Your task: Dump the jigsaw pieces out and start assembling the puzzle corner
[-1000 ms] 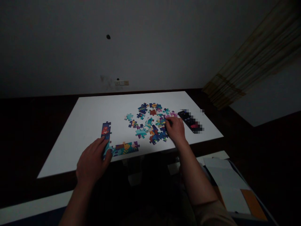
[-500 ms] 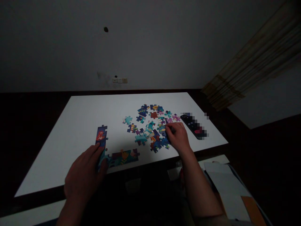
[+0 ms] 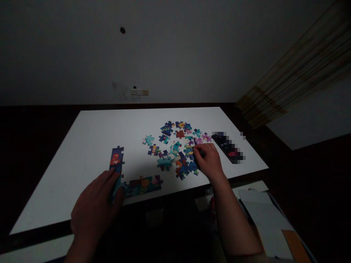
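A: Status on the jigsaw?
B: Early, I'd judge. One L-shaped strip [image 3: 145,185] looks joined: one leg along the near edge of the tabletop [image 3: 95,131], the other running away from the person on the left. Its corner is partly under the left hand [image 3: 94,206].
A: Left hand state?
B: Loosely spread, fingers and thumb resting on the strip. Not gripping, as far as I can see.
A: Right?
B: Right hand [image 3: 210,160] is at the right side of the loose pieces [image 3: 165,163], fingers curled in toward the thumb. Can't tell if it has a piece pinched.
A: What's left?
B: Most of it, by the look. Pieces are scattered mid-tabletop, some overlapping, right of the strip and apart from it. Interior not filled in.
A: Phone [image 3: 226,146]?
B: Right of the pieces, partly pixelated.
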A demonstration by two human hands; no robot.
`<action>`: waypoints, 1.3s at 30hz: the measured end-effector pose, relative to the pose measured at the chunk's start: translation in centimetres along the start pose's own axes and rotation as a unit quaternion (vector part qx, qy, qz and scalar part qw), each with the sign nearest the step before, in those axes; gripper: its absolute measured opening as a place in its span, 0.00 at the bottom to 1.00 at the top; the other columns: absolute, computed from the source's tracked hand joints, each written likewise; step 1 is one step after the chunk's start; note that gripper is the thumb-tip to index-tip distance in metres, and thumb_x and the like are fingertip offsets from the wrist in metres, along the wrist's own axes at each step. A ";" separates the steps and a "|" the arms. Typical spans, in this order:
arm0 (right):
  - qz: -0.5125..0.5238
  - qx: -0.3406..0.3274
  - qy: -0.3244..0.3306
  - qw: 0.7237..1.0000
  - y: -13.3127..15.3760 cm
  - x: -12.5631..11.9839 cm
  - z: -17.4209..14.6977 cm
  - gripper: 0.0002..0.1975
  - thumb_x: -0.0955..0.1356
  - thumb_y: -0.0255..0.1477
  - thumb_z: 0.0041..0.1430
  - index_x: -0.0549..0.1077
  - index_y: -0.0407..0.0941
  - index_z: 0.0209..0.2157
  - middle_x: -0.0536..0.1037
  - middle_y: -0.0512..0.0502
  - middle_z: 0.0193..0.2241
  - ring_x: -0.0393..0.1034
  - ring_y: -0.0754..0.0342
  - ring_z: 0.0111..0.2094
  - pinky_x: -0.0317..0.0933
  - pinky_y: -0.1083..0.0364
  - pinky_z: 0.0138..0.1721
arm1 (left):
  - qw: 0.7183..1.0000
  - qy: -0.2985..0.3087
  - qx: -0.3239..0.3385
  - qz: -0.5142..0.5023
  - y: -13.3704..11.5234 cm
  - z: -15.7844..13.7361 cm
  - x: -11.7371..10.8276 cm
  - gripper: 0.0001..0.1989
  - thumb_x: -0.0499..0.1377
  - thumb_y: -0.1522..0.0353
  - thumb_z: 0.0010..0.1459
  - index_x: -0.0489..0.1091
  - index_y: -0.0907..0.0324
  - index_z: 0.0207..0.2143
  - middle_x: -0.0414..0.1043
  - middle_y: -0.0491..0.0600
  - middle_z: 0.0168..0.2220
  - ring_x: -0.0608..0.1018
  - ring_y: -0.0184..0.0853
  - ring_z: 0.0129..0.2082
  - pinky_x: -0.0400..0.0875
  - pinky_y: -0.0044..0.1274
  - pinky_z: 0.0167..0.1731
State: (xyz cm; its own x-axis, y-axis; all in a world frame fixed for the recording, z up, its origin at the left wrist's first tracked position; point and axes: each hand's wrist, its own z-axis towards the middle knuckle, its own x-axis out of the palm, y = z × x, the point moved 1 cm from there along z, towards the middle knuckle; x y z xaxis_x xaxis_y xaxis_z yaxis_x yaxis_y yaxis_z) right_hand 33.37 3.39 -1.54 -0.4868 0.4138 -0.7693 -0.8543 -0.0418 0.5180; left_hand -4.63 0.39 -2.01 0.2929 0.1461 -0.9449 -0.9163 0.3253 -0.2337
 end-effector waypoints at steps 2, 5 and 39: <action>-0.003 -0.003 -0.001 1.000 -0.1 0.0 0.0 0.10 0.63 0.33 0.61 0.75 0.50 0.37 0.77 0.44 0.35 0.67 0.43 0.42 0.59 0.43 0.46 | 1.000 0.005 -0.004 0.008 0.0 -0.1 0.0 0.31 0.53 0.64 0.58 0.49 0.42 0.64 0.57 0.48 0.62 0.64 0.49 0.60 0.62 0.46 0.55; -0.010 -0.015 -0.002 1.000 -0.1 0.0 -0.1 0.10 0.63 0.33 0.61 0.75 0.49 0.37 0.77 0.44 0.36 0.67 0.44 0.42 0.59 0.45 0.46 | 1.000 0.008 -0.004 0.006 -0.1 -0.1 -0.3 0.28 0.53 0.63 0.59 0.55 0.46 0.61 0.59 0.50 0.61 0.65 0.49 0.59 0.62 0.46 0.56; -0.049 -0.186 0.240 0.951 5.4 7.5 13.6 0.25 0.74 0.30 0.45 0.74 0.48 0.48 0.76 0.41 0.48 0.69 0.46 0.46 0.60 0.46 0.48 | 1.000 -0.018 -0.003 0.007 -0.9 -1.2 -2.2 0.21 0.49 0.64 0.63 0.65 0.59 0.56 0.63 0.57 0.60 0.65 0.46 0.59 0.59 0.39 0.59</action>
State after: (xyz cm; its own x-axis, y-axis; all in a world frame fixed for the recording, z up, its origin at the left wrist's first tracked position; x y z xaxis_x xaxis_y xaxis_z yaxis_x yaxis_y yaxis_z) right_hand 27.60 18.66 0.63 -0.3513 -0.0267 -0.9359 -0.8621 -0.3807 0.3345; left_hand -4.74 -1.36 0.02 0.2893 0.1834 -0.9395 -0.9218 0.3178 -0.2218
